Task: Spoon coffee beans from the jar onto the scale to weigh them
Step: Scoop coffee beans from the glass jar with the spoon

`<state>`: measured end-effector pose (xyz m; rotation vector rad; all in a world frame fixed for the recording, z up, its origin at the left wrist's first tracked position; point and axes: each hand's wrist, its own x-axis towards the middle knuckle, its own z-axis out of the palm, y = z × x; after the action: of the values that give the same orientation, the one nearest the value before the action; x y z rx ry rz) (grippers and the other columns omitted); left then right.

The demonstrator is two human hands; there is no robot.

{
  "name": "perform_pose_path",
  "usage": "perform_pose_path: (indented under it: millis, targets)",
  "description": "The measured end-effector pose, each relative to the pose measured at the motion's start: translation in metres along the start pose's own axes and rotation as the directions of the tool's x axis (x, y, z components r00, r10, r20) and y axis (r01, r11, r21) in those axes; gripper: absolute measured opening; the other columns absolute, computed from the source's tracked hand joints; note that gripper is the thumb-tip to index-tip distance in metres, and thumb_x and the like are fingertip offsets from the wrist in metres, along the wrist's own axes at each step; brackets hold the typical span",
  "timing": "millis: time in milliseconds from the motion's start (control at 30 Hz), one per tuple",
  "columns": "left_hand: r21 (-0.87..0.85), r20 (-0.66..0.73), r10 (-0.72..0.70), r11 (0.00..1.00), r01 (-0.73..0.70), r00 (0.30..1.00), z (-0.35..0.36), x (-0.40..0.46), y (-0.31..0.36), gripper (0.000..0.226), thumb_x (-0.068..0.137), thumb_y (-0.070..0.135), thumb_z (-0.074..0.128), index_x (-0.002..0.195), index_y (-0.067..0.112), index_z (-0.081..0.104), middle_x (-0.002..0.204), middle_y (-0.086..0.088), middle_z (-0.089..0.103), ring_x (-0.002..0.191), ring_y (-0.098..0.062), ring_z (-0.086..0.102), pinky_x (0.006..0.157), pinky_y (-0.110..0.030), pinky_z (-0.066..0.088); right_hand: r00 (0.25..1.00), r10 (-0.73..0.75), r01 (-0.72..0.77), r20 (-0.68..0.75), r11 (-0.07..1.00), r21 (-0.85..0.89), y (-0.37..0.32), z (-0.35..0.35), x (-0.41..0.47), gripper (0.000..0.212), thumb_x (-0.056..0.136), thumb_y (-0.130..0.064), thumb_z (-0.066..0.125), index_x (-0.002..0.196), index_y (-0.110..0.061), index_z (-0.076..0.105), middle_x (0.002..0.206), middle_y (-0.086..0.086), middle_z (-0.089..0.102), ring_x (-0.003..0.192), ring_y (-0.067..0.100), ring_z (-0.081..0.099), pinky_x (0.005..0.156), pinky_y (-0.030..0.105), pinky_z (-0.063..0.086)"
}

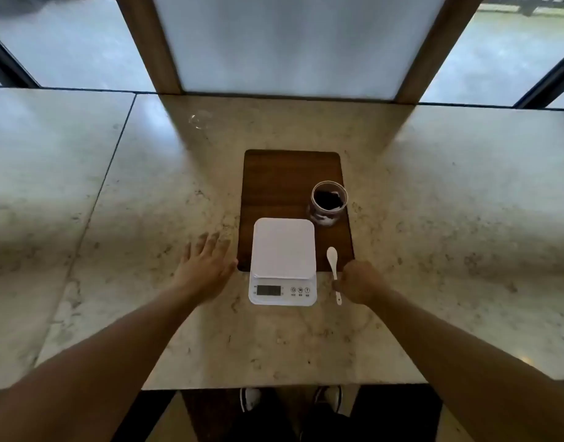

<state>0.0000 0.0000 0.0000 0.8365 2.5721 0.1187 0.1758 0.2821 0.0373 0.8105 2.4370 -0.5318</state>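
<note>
A white digital scale [283, 250] lies half on a dark wooden board [280, 183], its bare platform facing up and its display toward me. An open glass jar of dark coffee beans [328, 202] stands upright on the board's right side, behind the scale. A white spoon [332, 261] lies right of the scale, bowl away from me. My right hand [362, 282] is curled with its fingers at the spoon's handle. My left hand [207, 266] lies flat on the stone table, fingers spread, just left of the scale and board.
The pale marble table [146, 202] stretches wide on both sides. A clear glass lid or dish [200, 120] lies far back left. A frosted panel in a wooden frame [290, 43] rises behind the board. My shoes show below the table's near edge.
</note>
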Motion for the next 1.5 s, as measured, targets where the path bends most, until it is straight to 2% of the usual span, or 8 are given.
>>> perform_pose_path:
  millis: [267,433,633,800,967,1133,1333,1500]
  targets:
    - [-0.097,-0.120,-0.145,0.986,0.133,0.982,0.051,0.014,-0.008,0.075,0.085,0.070,-0.006,0.141,0.031,-0.037,0.162,-0.001,-0.026,0.143,-0.015,-0.034,0.119,-0.052,-0.016,0.992,0.110,-0.105,-0.058,0.991,0.082,0.007,0.028,-0.005,0.019,0.086,-0.030,0.070,0.078,-0.013,0.076,0.077,0.004,0.074,0.070,0.019,0.068,0.064,0.030,0.054]
    - [-0.046,-0.275,-0.118,0.993,0.109,0.954,0.067,0.017,-0.009,0.077,0.094,0.063,0.008,0.156,0.018,-0.002,0.166,-0.005,-0.004,0.151,-0.018,-0.017,0.121,-0.049,-0.014,0.982,0.132,-0.107,-0.132,0.978,0.179,0.009,0.039,0.002,0.031,0.084,-0.028,0.072,0.055,-0.018,0.065,0.055,-0.004,0.064,0.050,0.009,0.061,0.051,0.025,0.050]
    - [-0.046,-0.262,-0.128,0.992,0.120,0.957,0.061,0.016,-0.008,0.078,0.093,0.060,0.014,0.157,0.017,0.003,0.167,-0.006,-0.003,0.151,-0.018,-0.018,0.122,-0.050,-0.011,0.971,0.106,-0.025,-0.216,0.938,0.347,0.015,0.037,-0.007,0.022,0.090,-0.018,0.064,0.069,-0.012,0.062,0.062,0.006,0.064,0.052,0.020,0.059,0.052,0.031,0.049]
    - [-0.057,-0.240,-0.138,0.990,0.128,0.961,0.055,0.014,-0.004,0.077,0.091,0.062,0.010,0.154,0.020,-0.002,0.166,-0.005,-0.006,0.150,-0.018,-0.021,0.121,-0.048,-0.014,0.974,-0.036,0.134,-0.225,0.890,0.437,0.020,0.013,-0.015,0.018,0.098,-0.019,0.055,0.081,-0.024,0.058,0.064,-0.002,0.069,0.052,0.006,0.067,0.055,0.022,0.056]
    - [-0.057,-0.256,-0.155,0.988,0.145,0.954,0.057,0.014,-0.005,0.075,0.092,0.062,0.013,0.151,0.023,-0.008,0.166,-0.003,-0.007,0.150,-0.016,-0.022,0.122,-0.049,-0.011,0.865,-0.151,0.358,-0.479,0.855,0.376,0.016,-0.010,-0.017,0.010,0.098,-0.023,0.055,0.091,-0.023,0.062,0.058,-0.007,0.059,0.049,0.007,0.056,0.046,0.015,0.041]
    - [-0.058,-0.276,-0.146,0.989,0.136,0.950,0.057,0.012,-0.003,0.075,0.093,0.061,0.016,0.153,0.022,-0.005,0.166,-0.002,-0.007,0.150,-0.015,-0.021,0.123,-0.049,-0.009,0.746,0.000,0.390,-0.666,0.811,0.437,0.009,-0.028,-0.007,0.015,0.095,-0.023,0.058,0.085,-0.019,0.068,0.064,-0.006,0.063,0.056,0.006,0.058,0.049,0.013,0.040]
    - [-0.055,-0.269,-0.153,0.988,0.143,0.951,0.053,0.011,-0.001,0.078,0.091,0.062,0.014,0.156,0.021,0.001,0.166,-0.002,-0.007,0.151,-0.016,-0.019,0.123,-0.048,-0.010,0.719,0.241,0.355,-0.652,0.679,0.643,0.004,-0.049,0.016,0.016,0.095,-0.023,0.061,0.095,-0.017,0.076,0.064,-0.002,0.072,0.062,0.015,0.068,0.070,0.043,0.058]
    - [-0.054,-0.270,-0.148,0.989,0.138,0.952,0.053,0.011,-0.002,0.079,0.090,0.063,0.013,0.156,0.021,0.000,0.166,-0.002,-0.007,0.150,-0.015,-0.021,0.123,-0.049,-0.010,0.679,0.214,0.347,-0.703,0.750,0.563,0.007,-0.061,0.031,0.021,0.093,-0.020,0.061,0.103,-0.010,0.077,0.078,0.008,0.076,0.072,0.023,0.071,0.079,0.047,0.057]
